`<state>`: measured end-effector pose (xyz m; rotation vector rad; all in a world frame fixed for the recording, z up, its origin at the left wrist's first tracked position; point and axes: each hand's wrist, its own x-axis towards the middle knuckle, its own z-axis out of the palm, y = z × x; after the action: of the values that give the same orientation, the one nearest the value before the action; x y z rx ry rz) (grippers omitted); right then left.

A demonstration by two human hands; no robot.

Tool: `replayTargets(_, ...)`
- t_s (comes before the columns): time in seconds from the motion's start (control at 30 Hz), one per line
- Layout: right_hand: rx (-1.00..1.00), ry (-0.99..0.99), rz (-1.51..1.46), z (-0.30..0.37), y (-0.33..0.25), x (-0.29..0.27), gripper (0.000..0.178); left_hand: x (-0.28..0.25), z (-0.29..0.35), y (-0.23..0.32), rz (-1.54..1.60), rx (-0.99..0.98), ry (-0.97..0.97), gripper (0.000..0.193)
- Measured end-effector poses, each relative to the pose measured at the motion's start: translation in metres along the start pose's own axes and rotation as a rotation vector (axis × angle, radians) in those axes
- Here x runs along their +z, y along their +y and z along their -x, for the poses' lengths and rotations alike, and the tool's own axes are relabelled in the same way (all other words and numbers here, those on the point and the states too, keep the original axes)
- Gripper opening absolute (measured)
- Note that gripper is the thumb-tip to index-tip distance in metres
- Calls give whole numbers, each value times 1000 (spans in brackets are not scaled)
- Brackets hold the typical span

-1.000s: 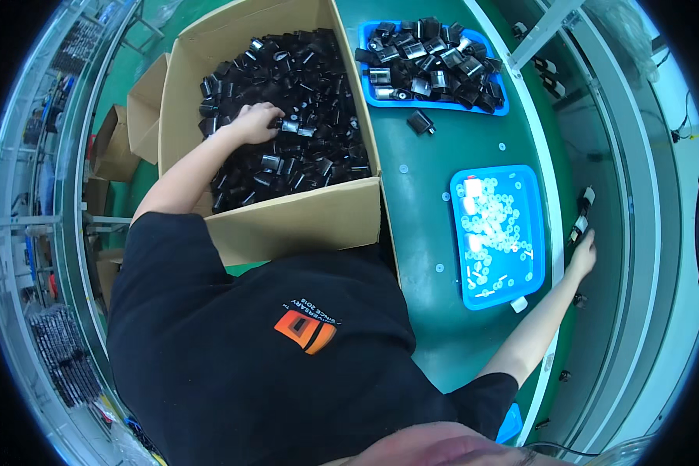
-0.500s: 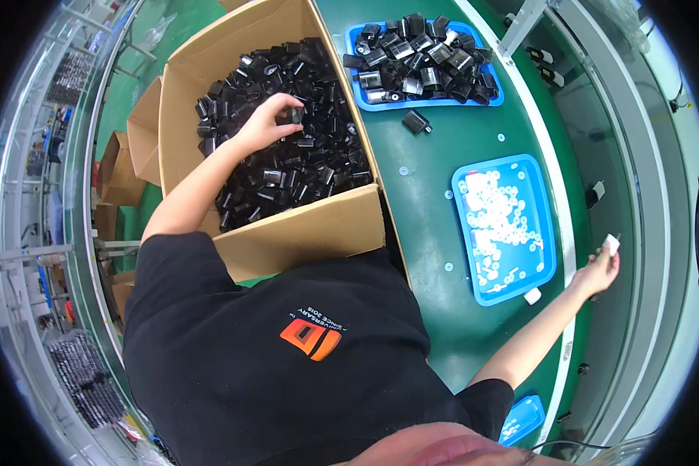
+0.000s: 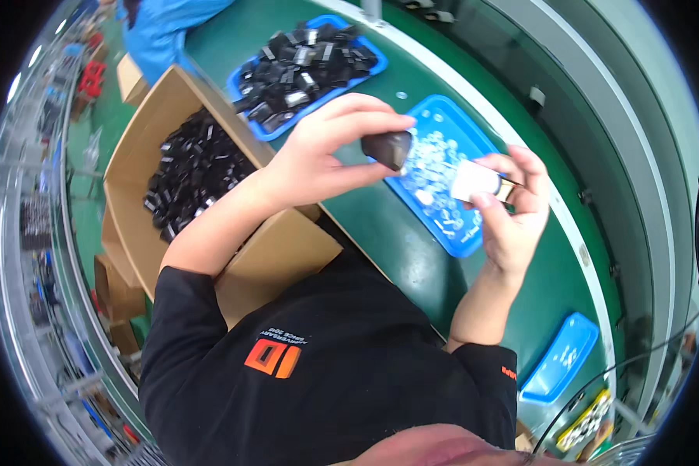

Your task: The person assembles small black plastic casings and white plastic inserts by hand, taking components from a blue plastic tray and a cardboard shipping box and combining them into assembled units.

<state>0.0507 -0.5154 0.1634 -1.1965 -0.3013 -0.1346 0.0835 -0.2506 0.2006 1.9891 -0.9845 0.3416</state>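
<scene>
– Where's the green table's (image 3: 419,268) right edge?
– A white strip (image 3: 575,233) just beyond the blue tray (image 3: 462,120); a gap parts left hand (image 3: 318,151) from right hand (image 3: 518,213)
– Holding what?
– The left, half-closed, pinches a dark piece (image 3: 387,149) above the tray's rim; the right, curled, grips a white piece (image 3: 472,181) over the tray
– Writing?
– Small lettering (image 3: 283,337) by the shirt's (image 3: 380,388) orange logo (image 3: 273,359)

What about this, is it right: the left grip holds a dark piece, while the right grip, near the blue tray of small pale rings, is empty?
One error: the right grip isn't empty; the head view shows it holding a white piece. The left grip does hold a dark piece, and the blue tray of small pale rings is right.
</scene>
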Motion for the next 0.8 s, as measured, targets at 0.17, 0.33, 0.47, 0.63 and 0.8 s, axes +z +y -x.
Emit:
replayTargets(0.17,-11,126,196,8,-10,-1,47,51,-26,4,8,54,-74,57)
replayTargets(0.33,-3,215,284,4,-5,-4,35,78,-28,-3,25,-32,-2,56)
replayTargets(0.47,34,102,319,1,0,-13,25,82,-24,-17,14,22,55,56)
replayTargets(0.63,69,71,302,-2,4,-11,23,79,-25,-22,-3,96,76,54)
replayTargets(0.8,-152,-83,484,-9,21,-18,26,77,-25,-21,-40,127,-26,52)
